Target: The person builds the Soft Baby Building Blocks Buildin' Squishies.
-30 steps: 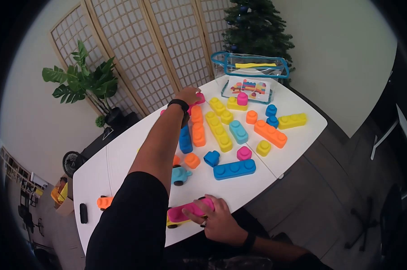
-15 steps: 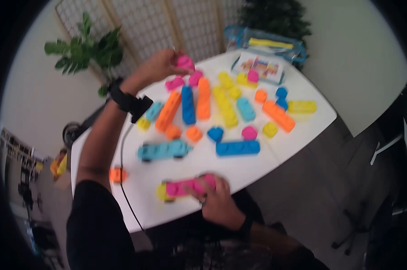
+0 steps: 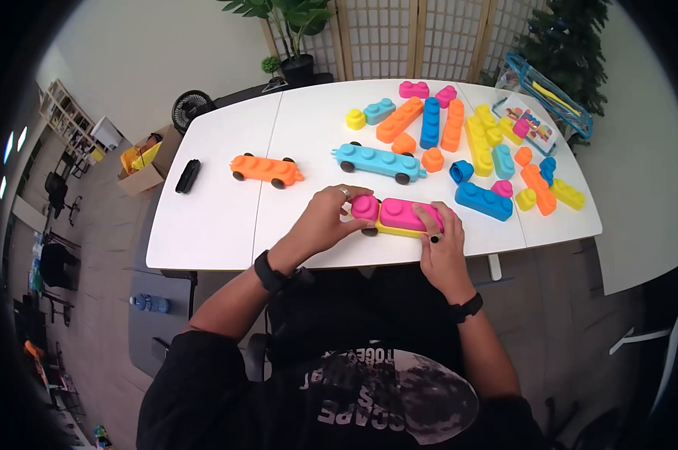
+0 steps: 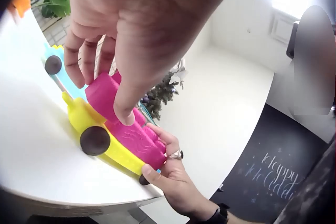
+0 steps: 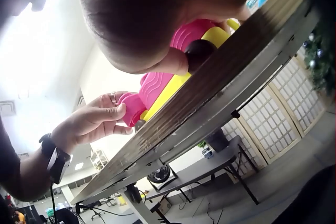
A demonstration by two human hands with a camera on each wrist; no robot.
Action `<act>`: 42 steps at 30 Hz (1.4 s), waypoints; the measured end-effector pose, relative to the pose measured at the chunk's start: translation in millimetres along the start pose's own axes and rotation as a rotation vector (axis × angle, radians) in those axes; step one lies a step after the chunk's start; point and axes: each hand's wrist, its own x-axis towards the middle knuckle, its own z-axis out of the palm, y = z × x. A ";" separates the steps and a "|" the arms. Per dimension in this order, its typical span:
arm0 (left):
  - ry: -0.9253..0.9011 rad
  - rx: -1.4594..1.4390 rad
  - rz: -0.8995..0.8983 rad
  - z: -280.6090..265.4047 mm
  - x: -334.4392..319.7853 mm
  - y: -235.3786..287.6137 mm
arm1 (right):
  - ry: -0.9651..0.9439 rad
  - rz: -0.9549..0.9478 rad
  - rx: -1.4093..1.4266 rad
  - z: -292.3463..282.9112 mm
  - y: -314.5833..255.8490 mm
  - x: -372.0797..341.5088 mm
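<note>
A yellow wheeled base point(image 4: 121, 149) stands near the table's front edge with a long pink block point(image 3: 406, 215) on top. My left hand point(image 3: 321, 223) pinches a small pink block point(image 3: 364, 208) between thumb and fingers, at the left end of the base beside the long block. In the left wrist view this small block point(image 4: 103, 96) looks slightly tilted over the yellow base; whether it is fully seated I cannot tell. My right hand point(image 3: 445, 251) grips the right end of the long pink block and base, its thumb point(image 5: 170, 62) near a black wheel point(image 5: 200, 54).
Behind the hands stands a light-blue wheeled base point(image 3: 376, 162), with an orange wheeled base point(image 3: 264, 169) to the left. Several loose blocks, among them a blue block point(image 3: 484, 201), lie at the right and back. A black object point(image 3: 188, 176) lies at the far left.
My left hand has come back from the far side of the table with a small pink block to the yellow base. My right hand stays on the base. The head view has shifted.
</note>
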 end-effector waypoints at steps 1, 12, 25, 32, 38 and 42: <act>0.008 0.008 0.016 4.3 0.9 -6.1 | -0.005 0.000 0.002 -0.3 -0.8 0.7; 0.009 0.029 0.081 6.1 5.6 -26.5 | -0.064 0.003 -0.074 4.3 -8.1 3.5; 0.034 -0.135 -0.006 38.3 -16.5 -65.7 | -0.149 0.032 -0.112 18.4 -20.7 13.5; 0.112 -0.242 -0.068 14.5 -37.2 -65.2 | -0.390 0.061 -0.202 -17.9 -54.7 57.8; 0.068 -0.279 -0.100 10.0 -44.6 -78.6 | -0.353 -0.022 -0.119 -21.2 -22.2 203.0; 0.107 -0.276 -0.075 11.6 -49.2 -78.1 | -0.389 -0.288 -0.168 61.1 29.2 292.4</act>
